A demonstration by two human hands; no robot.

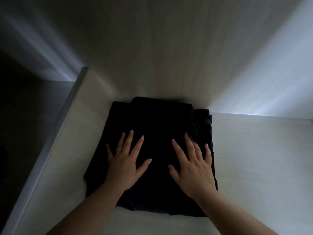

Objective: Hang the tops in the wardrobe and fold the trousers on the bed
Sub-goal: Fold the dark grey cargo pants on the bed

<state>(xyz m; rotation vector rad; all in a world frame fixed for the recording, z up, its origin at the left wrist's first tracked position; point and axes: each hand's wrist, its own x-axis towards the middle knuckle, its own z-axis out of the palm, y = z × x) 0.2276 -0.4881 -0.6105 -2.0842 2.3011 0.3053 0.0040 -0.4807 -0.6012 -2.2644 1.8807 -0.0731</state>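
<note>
A folded stack of black trousers (155,119) lies on a pale wooden wardrobe shelf (254,158), its far edge close to the back wall. My left hand (124,164) rests flat on the left half of the stack, fingers straight and spread. My right hand (193,167) lies flat on the right half, fingers straight too. Both palms press down on the cloth. The stack shows at least two layers, the upper one set slightly back and to the left.
A vertical wardrobe partition (55,133) rises at the left of the shelf, with a dark compartment beyond it. The pale back wall (160,48) stands behind the stack. Bare shelf extends to the right of the trousers.
</note>
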